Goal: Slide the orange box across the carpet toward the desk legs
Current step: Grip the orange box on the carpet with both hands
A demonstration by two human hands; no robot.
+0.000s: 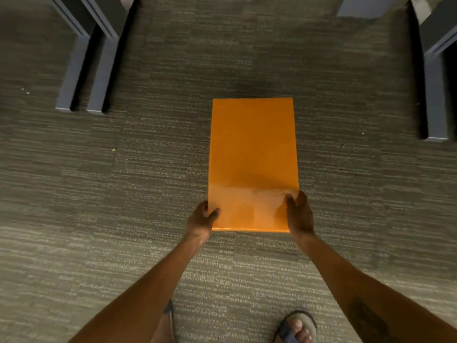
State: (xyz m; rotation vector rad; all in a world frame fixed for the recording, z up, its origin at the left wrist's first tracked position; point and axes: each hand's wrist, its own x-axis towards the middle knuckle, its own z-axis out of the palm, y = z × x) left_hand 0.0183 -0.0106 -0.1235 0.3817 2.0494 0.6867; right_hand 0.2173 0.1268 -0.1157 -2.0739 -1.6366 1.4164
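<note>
A flat, glossy orange box (252, 154) lies lengthwise on the grey-green carpet (123, 206), its far end pointing between the desk legs. My left hand (201, 220) grips the near left corner, thumb on top. My right hand (299, 214) grips the near right corner, thumb on the lid, fingers down the side. Two grey desk legs (84, 78) stand at the far left. Another grey leg (435, 95) stands at the far right.
Open carpet stretches between the left and right desk legs ahead of the box. My sandalled right foot (295, 328) stands at the bottom, just behind the box; the other foot is mostly hidden by my left forearm. Small specks of litter lie on the carpet at left.
</note>
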